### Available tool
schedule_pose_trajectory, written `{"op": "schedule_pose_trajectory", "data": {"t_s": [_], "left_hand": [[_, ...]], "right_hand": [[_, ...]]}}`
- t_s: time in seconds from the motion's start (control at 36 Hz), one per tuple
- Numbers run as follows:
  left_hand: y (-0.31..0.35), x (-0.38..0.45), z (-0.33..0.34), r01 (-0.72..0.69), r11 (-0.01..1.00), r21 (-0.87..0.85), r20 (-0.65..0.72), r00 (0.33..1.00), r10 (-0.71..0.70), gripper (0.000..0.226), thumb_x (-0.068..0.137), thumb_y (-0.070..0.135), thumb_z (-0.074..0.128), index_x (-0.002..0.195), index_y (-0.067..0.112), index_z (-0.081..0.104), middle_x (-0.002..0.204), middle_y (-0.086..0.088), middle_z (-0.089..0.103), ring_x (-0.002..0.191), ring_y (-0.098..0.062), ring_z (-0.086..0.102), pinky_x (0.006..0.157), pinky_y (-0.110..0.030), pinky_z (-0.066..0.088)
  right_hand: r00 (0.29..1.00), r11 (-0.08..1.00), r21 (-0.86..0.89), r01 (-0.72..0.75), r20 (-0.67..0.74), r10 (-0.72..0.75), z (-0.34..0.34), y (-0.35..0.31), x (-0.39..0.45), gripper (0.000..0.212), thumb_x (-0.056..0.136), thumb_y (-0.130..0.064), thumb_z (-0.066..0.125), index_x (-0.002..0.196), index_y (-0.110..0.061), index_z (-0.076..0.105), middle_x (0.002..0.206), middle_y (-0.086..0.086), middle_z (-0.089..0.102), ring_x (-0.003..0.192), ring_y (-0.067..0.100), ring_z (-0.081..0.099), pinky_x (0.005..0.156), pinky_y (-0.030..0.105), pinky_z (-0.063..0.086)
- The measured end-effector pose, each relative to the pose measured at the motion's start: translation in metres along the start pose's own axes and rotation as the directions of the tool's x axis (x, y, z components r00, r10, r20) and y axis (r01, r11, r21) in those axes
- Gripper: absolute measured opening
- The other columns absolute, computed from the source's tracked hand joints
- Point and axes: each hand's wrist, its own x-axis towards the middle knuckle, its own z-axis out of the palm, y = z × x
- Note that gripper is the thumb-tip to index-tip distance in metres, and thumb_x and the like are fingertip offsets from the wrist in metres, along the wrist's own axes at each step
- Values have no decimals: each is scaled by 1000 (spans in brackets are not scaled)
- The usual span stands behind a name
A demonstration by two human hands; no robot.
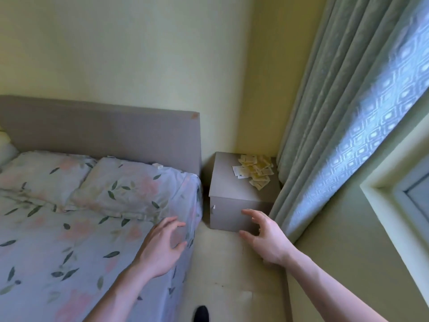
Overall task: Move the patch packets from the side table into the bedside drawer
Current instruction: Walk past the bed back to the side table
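Several small pale yellow-white patch packets [253,170] lie in a loose heap on the far right part of the grey side table's top [224,177], in the corner between bed and curtain. The table's front panel [232,214] is closed, with a small metal handle [213,207] at its left edge. My right hand [264,235] reaches forward with fingers spread, in front of the panel's lower right and holding nothing. My left hand [162,247] hovers over the bed's edge, fingers relaxed and empty.
A bed [81,240] with a floral sheet, two pillows [111,182] and a grey headboard [104,131] fills the left. Grey-green curtains [336,112] hang right of the table, beside a window sill [394,205]. A narrow strip of beige floor [227,263] runs between bed and wall.
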Motion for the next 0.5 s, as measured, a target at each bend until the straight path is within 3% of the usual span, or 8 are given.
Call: {"op": "schedule_pose_trajectory", "data": {"t_s": [0.08,0.19,0.31,0.5], "left_hand": [[8,67,-11,-25,1000,2,5,1000,25,42,94,33,64,134,30,54,150,14,37,138,-10,41,114,-28,33],[31,149,-18,-82,997,11,50,995,81,40,92,28,66,131,26,58,146,9,44,136,-12,43,108,-20,29],[55,224,-9,-136,991,-15,132,982,137,39,90,33,68,128,28,60,137,16,48,129,-5,45,105,-16,29],[82,362,34,-79,996,-40,267,960,87,38,88,34,67,126,31,60,133,16,50,110,-6,61,97,-19,43]], "right_hand": [[998,999,10,-46,-31,47,-14,9,43,56,90,-39,67,142,-35,47,140,-16,47,133,8,45,110,35,44],[990,991,48,-123,-71,126,-36,27,92,56,89,-35,69,141,-32,49,140,-12,51,130,7,48,110,27,41],[977,976,89,-200,-55,206,-52,48,145,57,88,-34,69,141,-31,49,140,-11,51,129,9,49,107,26,41],[945,938,129,-322,-19,327,-80,108,261,59,86,-32,69,142,-28,49,139,-5,53,129,13,50,109,28,41]]}}
